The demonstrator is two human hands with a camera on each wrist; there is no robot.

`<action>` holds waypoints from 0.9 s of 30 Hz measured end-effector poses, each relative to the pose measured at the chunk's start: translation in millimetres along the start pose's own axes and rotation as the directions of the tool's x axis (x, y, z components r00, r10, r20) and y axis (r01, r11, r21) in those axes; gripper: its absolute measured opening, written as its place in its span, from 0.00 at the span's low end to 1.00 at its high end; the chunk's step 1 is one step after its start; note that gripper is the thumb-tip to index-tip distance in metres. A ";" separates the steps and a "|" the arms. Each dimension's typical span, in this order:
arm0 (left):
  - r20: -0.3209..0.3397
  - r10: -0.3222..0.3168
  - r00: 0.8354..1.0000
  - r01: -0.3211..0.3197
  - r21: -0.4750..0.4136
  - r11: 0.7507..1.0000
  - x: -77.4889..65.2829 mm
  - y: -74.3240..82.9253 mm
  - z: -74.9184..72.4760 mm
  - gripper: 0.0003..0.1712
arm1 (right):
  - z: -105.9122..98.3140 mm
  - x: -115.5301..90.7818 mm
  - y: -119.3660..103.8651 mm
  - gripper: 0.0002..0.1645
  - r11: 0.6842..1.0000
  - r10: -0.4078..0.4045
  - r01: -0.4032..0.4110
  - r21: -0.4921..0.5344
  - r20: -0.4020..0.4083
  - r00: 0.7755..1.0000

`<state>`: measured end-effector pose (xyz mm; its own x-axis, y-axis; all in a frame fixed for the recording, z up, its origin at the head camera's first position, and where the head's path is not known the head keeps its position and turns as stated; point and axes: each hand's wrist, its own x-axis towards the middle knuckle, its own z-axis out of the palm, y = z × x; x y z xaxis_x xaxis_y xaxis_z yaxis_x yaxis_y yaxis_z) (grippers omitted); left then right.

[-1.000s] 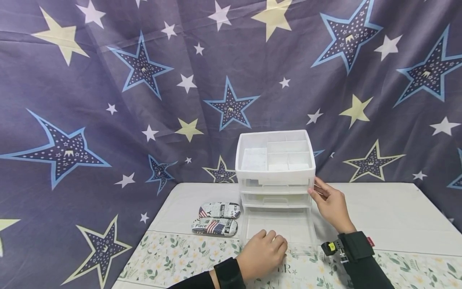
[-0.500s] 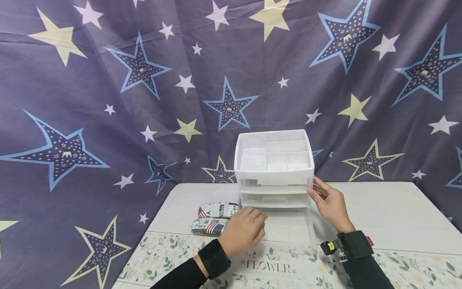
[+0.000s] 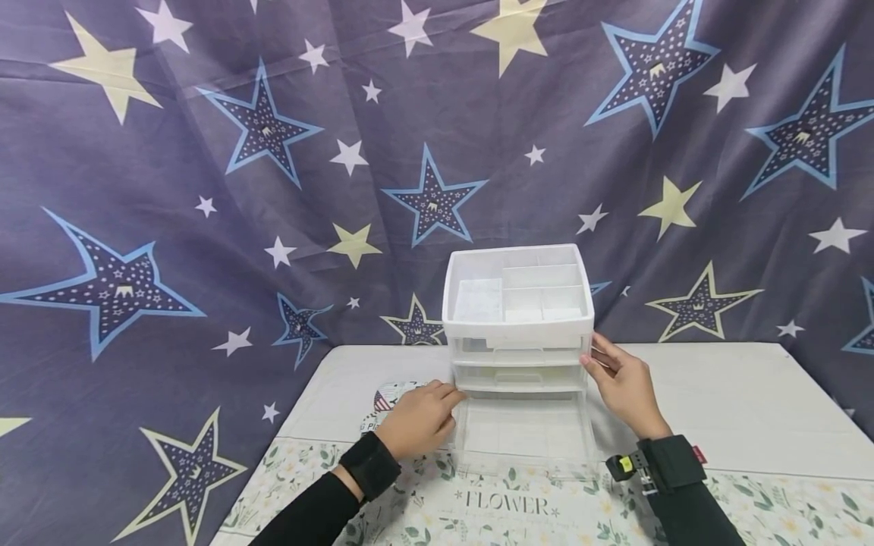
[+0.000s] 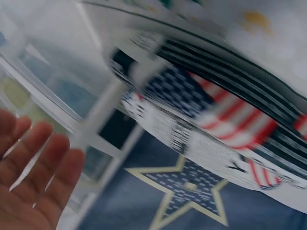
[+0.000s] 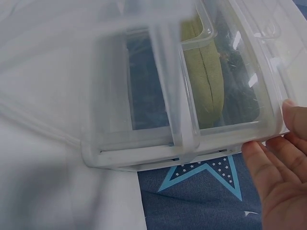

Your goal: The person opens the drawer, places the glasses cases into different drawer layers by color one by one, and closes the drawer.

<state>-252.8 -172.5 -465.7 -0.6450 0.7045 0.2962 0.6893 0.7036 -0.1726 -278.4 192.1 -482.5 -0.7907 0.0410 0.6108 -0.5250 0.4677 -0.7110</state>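
A white plastic drawer unit [image 3: 519, 332] stands on the table, its clear bottom drawer [image 3: 522, 436] pulled out towards me. My right hand [image 3: 628, 394] grips the unit's right side edge, thumb at the front and fingers along the side. To the left of the unit lie two newspaper-print glasses cases, a rear glasses case [image 3: 392, 390] and a front glasses case [image 3: 369, 425], partly hidden behind my left hand [image 3: 419, 421]. In the left wrist view the left fingers [image 4: 60, 163] look loosely extended and apart from both cases. An olive-green rounded object [image 5: 204, 81] shows through a drawer in the right wrist view.
The unit's top tray [image 3: 481, 299] is divided into several compartments. A floral cloth [image 3: 505, 523] printed "FLOWER" covers the table's front strip. Behind the white table [image 3: 717, 409] hangs a dark star-patterned curtain [image 3: 519, 205].
My left hand has moved left, from in front of the pulled-out bottom drawer to beside the glasses cases, covering much of them. The right hand stays on the unit's side.
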 end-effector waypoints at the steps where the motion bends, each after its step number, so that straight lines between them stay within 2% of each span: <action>1: 0.012 -0.003 1.000 0.003 -0.012 1.000 -1.8 -4.9 1.3 0.19 | 0.1 0.1 0.0 0.31 1.000 0.000 0.000 0.001 -0.001 1.000; 3: 0.028 -0.012 1.000 0.013 -0.037 0.999 -5.6 -14.6 5.4 0.19 | 0.1 0.2 -0.3 0.31 1.000 0.000 0.000 0.003 0.000 1.000; 9: 0.079 -0.039 0.996 0.040 -0.008 0.999 -17.1 -35.9 17.6 0.18 | 0.0 -0.3 -1.6 0.31 1.000 0.004 -0.004 0.013 0.005 1.000; 13: 0.116 -0.056 0.992 0.058 -0.015 0.998 -23.1 -44.2 21.6 0.19 | 0.1 -0.5 -1.6 0.32 1.000 0.011 -0.011 0.015 0.008 1.000; 19: 0.148 -0.046 0.988 0.059 -0.086 0.995 -30.0 -55.3 25.1 0.18 | -0.1 -0.6 -1.1 0.32 1.000 0.012 -0.013 0.026 0.008 1.000; 27: 0.239 -0.079 0.968 0.113 -0.135 0.984 -36.7 -63.5 26.2 0.25 | 0.4 0.0 -0.4 0.31 1.000 0.009 -0.009 0.022 0.006 1.000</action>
<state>-281.5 -240.5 -490.3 -0.7574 0.6485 0.0758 0.6498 0.7600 -0.0096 -278.3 191.6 -482.4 -0.7973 0.0398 0.6022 -0.5244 0.4482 -0.7239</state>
